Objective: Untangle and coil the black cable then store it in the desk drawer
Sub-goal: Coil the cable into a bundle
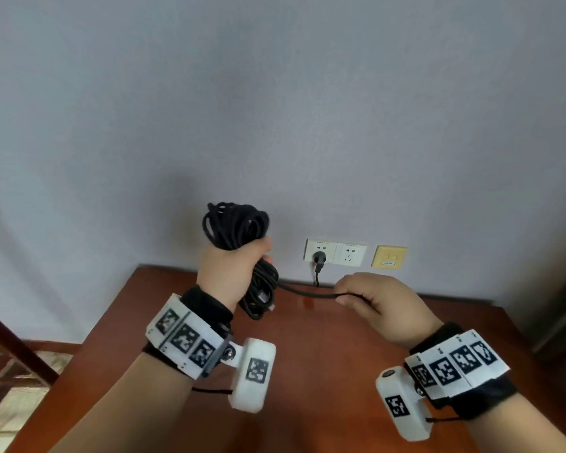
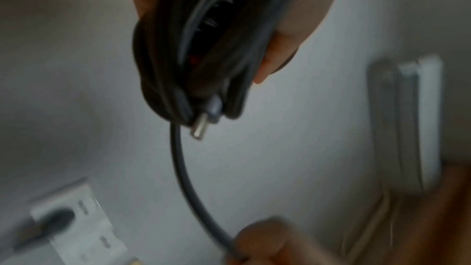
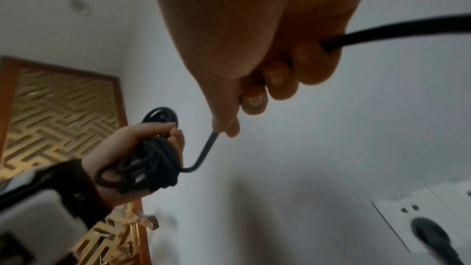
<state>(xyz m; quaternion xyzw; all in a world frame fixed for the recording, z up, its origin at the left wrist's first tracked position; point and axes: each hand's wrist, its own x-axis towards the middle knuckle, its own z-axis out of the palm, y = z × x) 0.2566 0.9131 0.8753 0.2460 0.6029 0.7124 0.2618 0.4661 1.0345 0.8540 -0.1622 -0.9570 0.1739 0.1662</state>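
Observation:
My left hand grips a coiled bundle of black cable upright above the brown desk; loops stick out above and below the fist. The left wrist view shows the bundle with a metal connector tip poking from its lower end. A free strand runs from the bundle to my right hand, which holds it between thumb and curled fingers. In the right wrist view the strand enters my right hand and leaves it toward the right. No drawer is in view.
Two white wall sockets sit just above the desk's far edge, with another black plug in the left one and its cord dropping behind the desk. A yellow wall plate is to their right. A wooden lattice screen stands at the left.

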